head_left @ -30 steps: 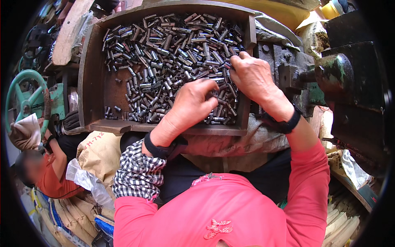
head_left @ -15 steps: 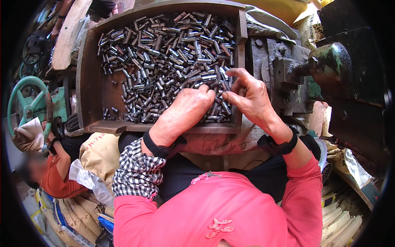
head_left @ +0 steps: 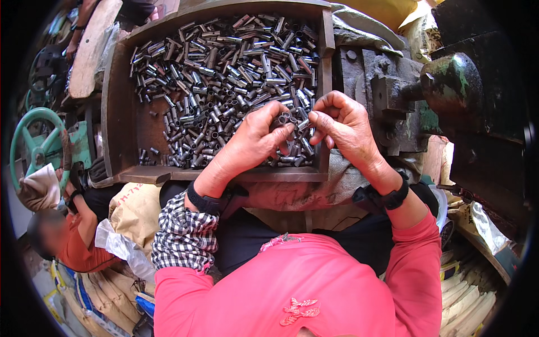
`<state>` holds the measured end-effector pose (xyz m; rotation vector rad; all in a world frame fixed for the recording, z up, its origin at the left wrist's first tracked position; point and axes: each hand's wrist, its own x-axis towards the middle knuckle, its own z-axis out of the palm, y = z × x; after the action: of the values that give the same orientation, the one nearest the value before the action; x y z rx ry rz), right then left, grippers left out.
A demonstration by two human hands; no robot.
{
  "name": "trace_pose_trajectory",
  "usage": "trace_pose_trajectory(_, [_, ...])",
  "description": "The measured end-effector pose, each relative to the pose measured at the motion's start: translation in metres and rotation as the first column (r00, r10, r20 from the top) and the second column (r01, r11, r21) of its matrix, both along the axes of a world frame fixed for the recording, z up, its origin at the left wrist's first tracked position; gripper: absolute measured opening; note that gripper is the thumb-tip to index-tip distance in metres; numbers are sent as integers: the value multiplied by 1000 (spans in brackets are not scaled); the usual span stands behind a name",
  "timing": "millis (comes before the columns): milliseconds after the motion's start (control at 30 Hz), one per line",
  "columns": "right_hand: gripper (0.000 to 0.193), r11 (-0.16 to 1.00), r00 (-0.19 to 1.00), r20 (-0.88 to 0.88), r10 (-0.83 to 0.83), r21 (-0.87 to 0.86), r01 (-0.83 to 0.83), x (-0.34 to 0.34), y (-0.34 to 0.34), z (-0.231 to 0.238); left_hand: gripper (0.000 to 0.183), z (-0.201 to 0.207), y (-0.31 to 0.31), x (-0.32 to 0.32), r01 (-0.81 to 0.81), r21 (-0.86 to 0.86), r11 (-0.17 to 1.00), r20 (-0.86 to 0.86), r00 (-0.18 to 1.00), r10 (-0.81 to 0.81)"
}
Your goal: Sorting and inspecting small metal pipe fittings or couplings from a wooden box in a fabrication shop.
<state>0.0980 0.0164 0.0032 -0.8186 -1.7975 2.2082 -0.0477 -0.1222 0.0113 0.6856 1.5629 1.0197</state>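
Note:
A wooden tray [head_left: 130,115] in front of me holds a heap of short, shiny metal tubes [head_left: 224,78]. Over its near right part, my left hand [head_left: 255,135] is curled around a few metal tubes [head_left: 284,118], whose round open ends show between thumb and fingers. Facing it at the tray's right wall is my right hand [head_left: 351,132], thumb and fingers pinched together. At those fingertips a small metal tube [head_left: 304,124] sticks out toward the left hand, its other end hidden by the fingers.
Dark, oily machinery with a rounded knob [head_left: 452,84] stands close on the right. To the left are a green handwheel [head_left: 39,140], a seated person in an orange top [head_left: 84,247] and a tan sack [head_left: 135,210]. A wooden board [head_left: 94,50] leans at the far left.
My left hand has turned and opened a little, showing tube ends in its grip. The right thumb and fingers have come together from a wider spread.

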Motion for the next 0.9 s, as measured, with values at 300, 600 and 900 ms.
trace_pose_trajectory(300, [17,997,997,-36,-73,-44,71,2,2,-3,21,-5,2,-2,-158,70,985,209,968,141])
trace_pose_trajectory(600, [18,992,995,-10,-97,-80,96,1,1,-5,22,-8,2,-1,-146,112,983,136,982,131])
trace_pose_trajectory(900, [16,994,997,-6,-73,-86,72,2,-1,4,18,-1,3,2,-14,84,996,-19,1000,15])
